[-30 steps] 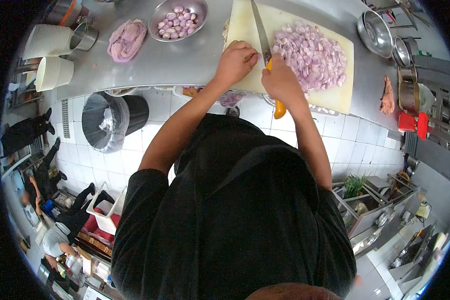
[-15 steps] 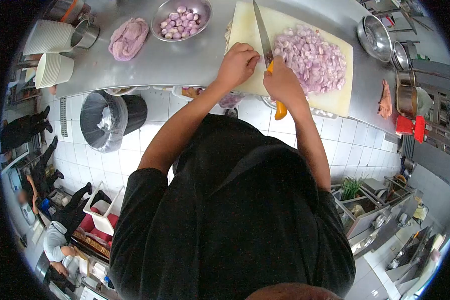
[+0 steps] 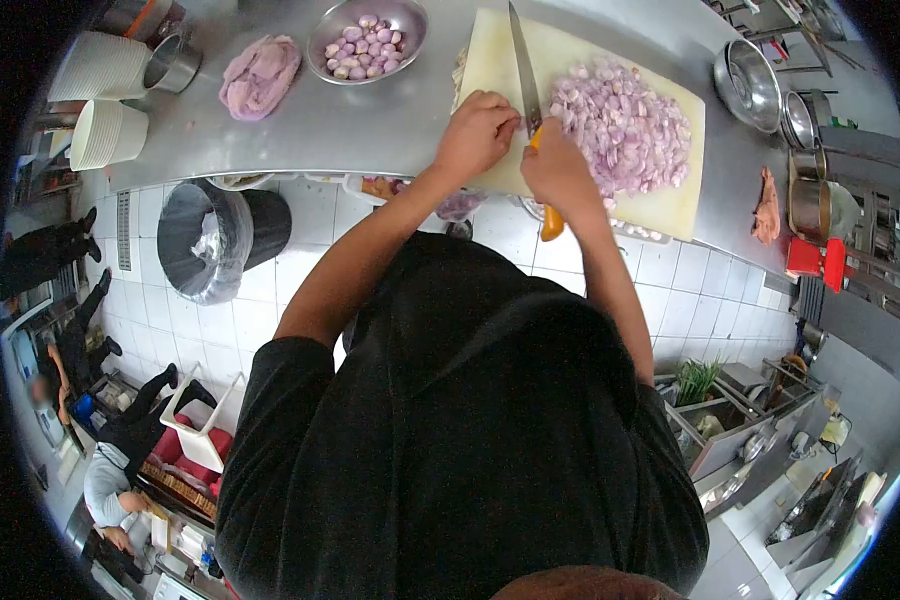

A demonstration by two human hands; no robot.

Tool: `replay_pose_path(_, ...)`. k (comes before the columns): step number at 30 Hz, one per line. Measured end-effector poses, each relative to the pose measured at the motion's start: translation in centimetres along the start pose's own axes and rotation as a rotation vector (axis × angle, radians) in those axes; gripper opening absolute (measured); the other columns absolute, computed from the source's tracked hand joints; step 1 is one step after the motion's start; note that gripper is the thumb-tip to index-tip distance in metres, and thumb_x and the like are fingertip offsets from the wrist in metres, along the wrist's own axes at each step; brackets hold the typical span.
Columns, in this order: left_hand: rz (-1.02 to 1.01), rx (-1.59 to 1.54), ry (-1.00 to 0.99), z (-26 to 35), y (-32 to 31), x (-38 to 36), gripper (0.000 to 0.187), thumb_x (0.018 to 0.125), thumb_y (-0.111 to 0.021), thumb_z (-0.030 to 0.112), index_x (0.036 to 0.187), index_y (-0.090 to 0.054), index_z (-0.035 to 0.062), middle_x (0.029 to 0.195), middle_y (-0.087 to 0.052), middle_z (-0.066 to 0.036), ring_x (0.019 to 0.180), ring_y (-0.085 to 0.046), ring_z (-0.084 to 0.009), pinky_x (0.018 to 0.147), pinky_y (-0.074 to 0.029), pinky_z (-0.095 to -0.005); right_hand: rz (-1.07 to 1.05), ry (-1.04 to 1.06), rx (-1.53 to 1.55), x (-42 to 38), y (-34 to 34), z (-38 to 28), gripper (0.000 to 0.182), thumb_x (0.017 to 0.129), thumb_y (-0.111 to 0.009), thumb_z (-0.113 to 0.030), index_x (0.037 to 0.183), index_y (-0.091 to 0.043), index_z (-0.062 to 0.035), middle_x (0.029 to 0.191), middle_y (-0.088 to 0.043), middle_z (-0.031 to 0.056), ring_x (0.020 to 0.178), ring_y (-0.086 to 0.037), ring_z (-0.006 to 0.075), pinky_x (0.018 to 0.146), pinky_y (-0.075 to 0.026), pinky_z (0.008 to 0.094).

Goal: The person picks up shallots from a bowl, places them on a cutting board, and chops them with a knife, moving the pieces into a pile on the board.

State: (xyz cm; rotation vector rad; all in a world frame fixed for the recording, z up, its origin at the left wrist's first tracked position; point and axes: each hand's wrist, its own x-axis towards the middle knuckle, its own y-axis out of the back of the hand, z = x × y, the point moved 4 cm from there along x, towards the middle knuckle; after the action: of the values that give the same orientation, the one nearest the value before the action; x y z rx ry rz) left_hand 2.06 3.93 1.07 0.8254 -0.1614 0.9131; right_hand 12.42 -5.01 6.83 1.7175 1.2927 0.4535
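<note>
My right hand (image 3: 558, 170) is wrapped round the yellow handle of a kitchen knife (image 3: 526, 68), its long blade pointing to the far side over the cutting board. Left of the blade, my left hand (image 3: 478, 135) is closed at the near left edge of the board, fingers curled together; whatever they hold is hidden. The pale cutting board (image 3: 492, 50) carries a wide heap of sliced shallots (image 3: 625, 125) on its right half. Whole peeled shallots (image 3: 365, 48) lie in a metal bowl (image 3: 416, 28) to the left.
A crumpled pinkish cloth (image 3: 260, 78) lies on the steel counter (image 3: 195, 140), with stacked white tubs (image 3: 108, 135) at far left. Metal bowls (image 3: 748, 85) and an orange-pink cloth (image 3: 767, 207) are at right. Below stands a lined bin (image 3: 185, 235). Other people work at lower left.
My right hand and the knife handle have shifted slightly left and nearer to my left hand. My left hand stays closed in almost the same place. The whole view has shifted a little.
</note>
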Motion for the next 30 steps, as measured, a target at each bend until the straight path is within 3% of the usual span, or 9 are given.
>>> replay_pose_path(1,-0.004,0.004,-0.002,0.0,-0.1,-0.3,0.012,0.081,-0.069,0.007,0.092,-0.072,0.0054,0.095,-0.066,-0.01,0.092,-0.061,-0.0318,0.083,-0.051,-0.0406,-0.088,-0.082,0.076,-0.8,0.8,-0.6,0.023,0.088,-0.052,-0.008,0.104,-0.044,0.0063,0.083,-0.063,0.0338,0.071,-0.067,0.0456,0.064,-0.054,0.0519)
replay_pose_path(5,0.003,0.038,-0.015,0.1,-0.2,0.0,0.012,0.081,-0.069,0.007,0.092,-0.072,0.0054,0.096,-0.066,-0.009,0.092,-0.061,-0.0319,0.082,-0.051,-0.0408,0.075,0.043,-0.059,0.5,-2.5,1.1,0.025,0.089,-0.052,-0.009,0.106,-0.043,0.0072,0.084,-0.063,0.0346,0.076,-0.066,0.0478,0.072,-0.052,0.0543)
replay_pose_path(8,0.002,0.046,-0.017,0.0,0.1,0.3,0.011,0.081,-0.069,0.006,0.092,-0.072,0.0056,0.096,-0.066,-0.009,0.092,-0.061,-0.0321,0.082,-0.051,-0.0407,-0.023,-0.049,-0.055,-0.3,-0.4,-0.5,0.025,0.089,-0.052,-0.009,0.106,-0.044,0.0072,0.084,-0.063,0.0346,0.079,-0.066,0.0488,0.075,-0.051,0.0553)
replay_pose_path(11,-0.002,0.032,-0.01,0.0,-0.2,-0.1,0.011,0.081,-0.069,0.006,0.091,-0.072,0.0053,0.095,-0.066,-0.01,0.092,-0.061,-0.0322,0.082,-0.051,-0.0406,-0.065,-0.079,0.018,-0.6,0.1,-0.5,0.026,0.089,-0.052,-0.01,0.106,-0.043,0.0066,0.084,-0.063,0.0343,0.08,-0.066,0.0484,0.074,-0.052,0.0548)
replay_pose_path(14,0.02,-0.009,0.002,0.3,-0.2,-0.1,0.011,0.078,-0.068,0.004,0.088,-0.072,0.0043,0.091,-0.065,-0.01,0.09,-0.06,-0.0321,0.081,-0.051,-0.0402,0.133,0.121,-0.12,0.5,-3.0,1.4,0.026,0.089,-0.052,-0.01,0.106,-0.043,0.0071,0.081,-0.064,0.032,0.072,-0.069,0.0433,0.062,-0.054,0.0498)
replay_pose_path(17,0.013,0.004,-0.006,0.2,0.1,-0.2,0.011,0.079,-0.068,0.006,0.09,-0.072,0.0041,0.091,-0.066,-0.01,0.09,-0.061,-0.0322,0.081,-0.051,-0.0404,-0.048,-0.032,-0.002,-0.6,0.1,-0.3,0.025,0.089,-0.052,-0.01,0.104,-0.043,0.0082,0.08,-0.064,0.0302,0.066,-0.069,0.0398,0.054,-0.054,0.0459)
replay_pose_path(23,0.033,-0.003,-0.019,0.1,-0.1,0.1,0.012,0.081,-0.069,0.007,0.092,-0.072,0.0036,0.093,-0.066,-0.011,0.09,-0.061,-0.0328,0.082,-0.051,-0.0411,0.061,0.046,-0.104,0.3,-2.3,0.6,0.025,0.089,-0.051,-0.01,0.104,-0.042,0.0084,0.077,-0.064,0.0296,0.069,-0.069,0.0404,0.057,-0.054,0.0478)
replay_pose_path(26,0.035,0.004,-0.014,0.3,0.1,-0.1,0.011,0.079,-0.068,0.005,0.088,-0.073,0.0037,0.09,-0.066,-0.01,0.09,-0.06,-0.032,0.082,-0.051,-0.0403,-0.08,-0.056,0.004,-0.8,0.1,-0.8,0.024,0.089,-0.051,-0.009,0.104,-0.042,0.0076,0.078,-0.064,0.031,0.066,-0.069,0.0404,0.058,-0.053,0.0499)
replay_pose_path(30,0.027,0.005,-0.012,0.0,-0.1,0.0,0.011,0.081,-0.068,0.006,0.091,-0.072,0.0035,0.093,-0.066,-0.011,0.091,-0.061,-0.0327,0.082,-0.051,-0.041,0.058,0.074,-0.051,0.3,-2.6,0.7,0.023,0.089,-0.05,-0.008,0.105,-0.043,0.0074,0.078,-0.064,0.0309,0.059,-0.067,0.039,0.055,-0.053,0.0491)
